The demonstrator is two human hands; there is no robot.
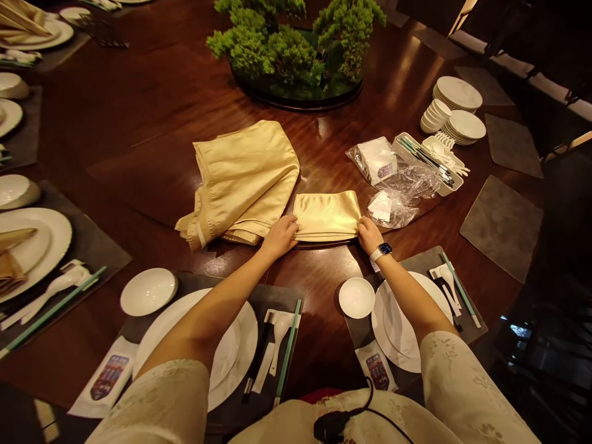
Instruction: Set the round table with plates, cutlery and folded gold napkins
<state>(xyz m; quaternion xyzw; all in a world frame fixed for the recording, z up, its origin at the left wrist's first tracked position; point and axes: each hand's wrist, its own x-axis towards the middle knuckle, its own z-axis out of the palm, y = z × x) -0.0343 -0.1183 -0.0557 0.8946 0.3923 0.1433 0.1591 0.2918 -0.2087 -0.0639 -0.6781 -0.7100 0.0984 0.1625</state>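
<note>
A gold cloth napkin [326, 213], folded into a flat rectangle, lies on the dark wooden table in front of me. My left hand [280, 236] pinches its left end. At the opposite end my right hand [369, 234], with a watch [384, 248] on the wrist, grips the edge. Several layers show along the near fold. Just left of it, close to my left hand, rests a larger loose pile of gold napkins [245, 176]. Beyond my right hand sits a crumpled clear plastic bag [409, 191] with white packets in it.
Below my arms are two place settings with a left plate [245, 333], a right plate [386, 320], bowls, spoons and chopsticks. A utensil tray [451, 182] and stacked plates [457, 92] stand at right. A green plant centerpiece [296, 58] occupies the table's middle.
</note>
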